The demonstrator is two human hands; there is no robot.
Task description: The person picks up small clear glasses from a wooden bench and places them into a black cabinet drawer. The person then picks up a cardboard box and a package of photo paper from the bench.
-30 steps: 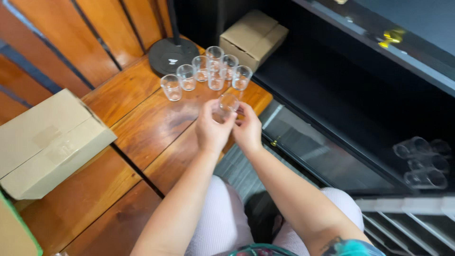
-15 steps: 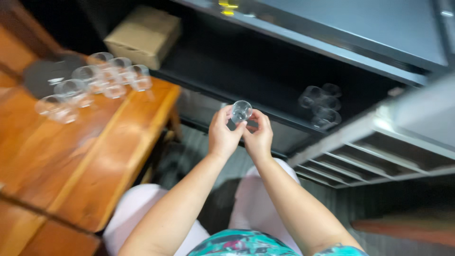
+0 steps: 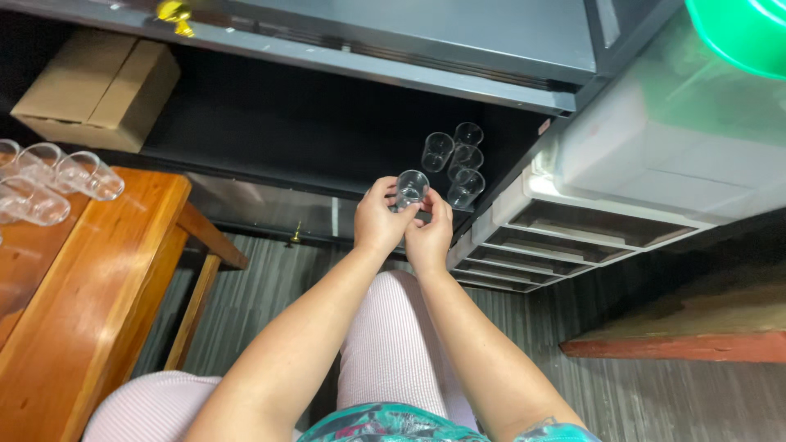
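Glass (image 3: 411, 187), small, clear and empty, is held between both hands in front of the dark shelf (image 3: 270, 176), near that shelf's front edge and just short of the three glasses (image 3: 458, 160) already standing towards its right end. The left hand (image 3: 378, 221) is curled around the near side, its fingers (image 3: 381, 190) closed lightly on the rim and wall; the right hand (image 3: 427, 236) is pressed against it from below and the right, its fingers likewise closed on the glass. How firmly the glass is pinched cannot be told.

Several risks can be judged from this. The glass is smooth and is gripped only by fingertips, so a slip could be caused by any loosening while it is carried over the shelf's front edge. A knock against the three standing glasses is likely if it is set down too far right, since they are crowded together. The rim could also be struck on the grey panel (image 3: 426, 41) overhanging the shelf if it is lifted too high. More glasses (image 3: 49, 182) lie near the far right corner of the wooden worktop (image 3: 90, 278), close to its edge, where they could be swept off by an elbow. A cardboard box (image 3: 98, 90) sits at the shelf's left end, well apart.
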